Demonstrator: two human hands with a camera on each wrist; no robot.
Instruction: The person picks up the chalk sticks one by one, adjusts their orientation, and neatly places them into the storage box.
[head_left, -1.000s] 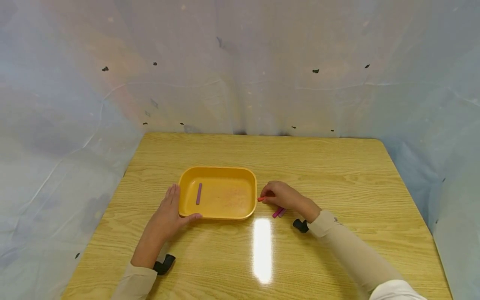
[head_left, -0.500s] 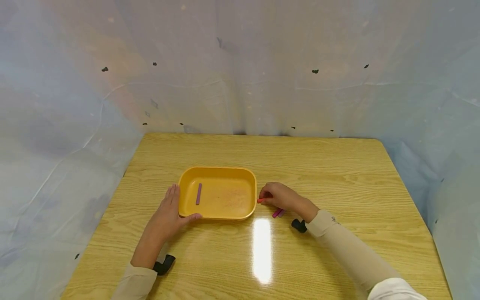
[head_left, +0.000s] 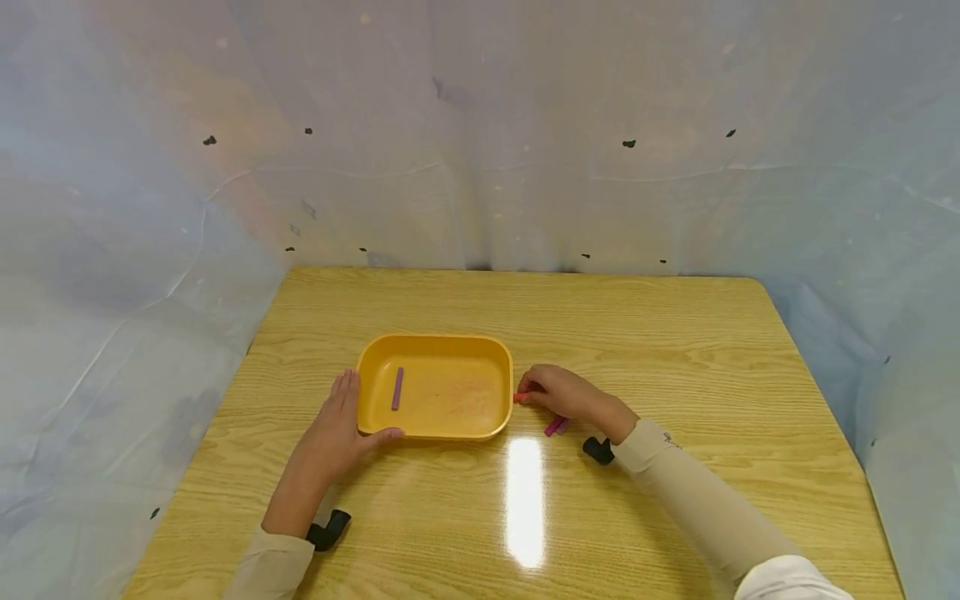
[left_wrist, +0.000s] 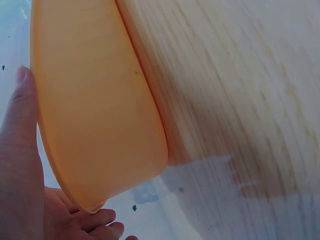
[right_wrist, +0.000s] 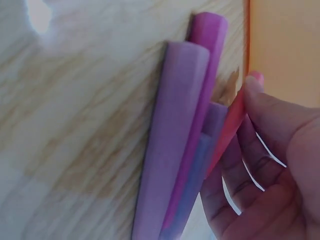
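A yellow tray [head_left: 450,383] holds one purple chalk stick [head_left: 397,388] lying near its left end. My left hand [head_left: 330,433] rests against the tray's left end, fingers straight along the outside and thumb along the front rim. Just outside the tray's right end, my right hand [head_left: 564,392] pinches a red chalk stick [right_wrist: 232,127] between thumb and fingers. Beside those fingers, in the right wrist view, lie a light purple chalk stick [right_wrist: 175,100], a magenta one [right_wrist: 210,30], a blue one [right_wrist: 192,175] and a short violet end [right_wrist: 215,117].
The wood-grain table [head_left: 675,350] bears it all, with a bright light reflection in front of the tray. Black curved pieces [head_left: 328,530] show by both wrists. Pale plastic sheeting [head_left: 480,150] hangs behind and at the sides.
My right hand shifts very slightly while the red chalk stick's tip tilts a little at the tray's right edge. The left hand and tray stay in place.
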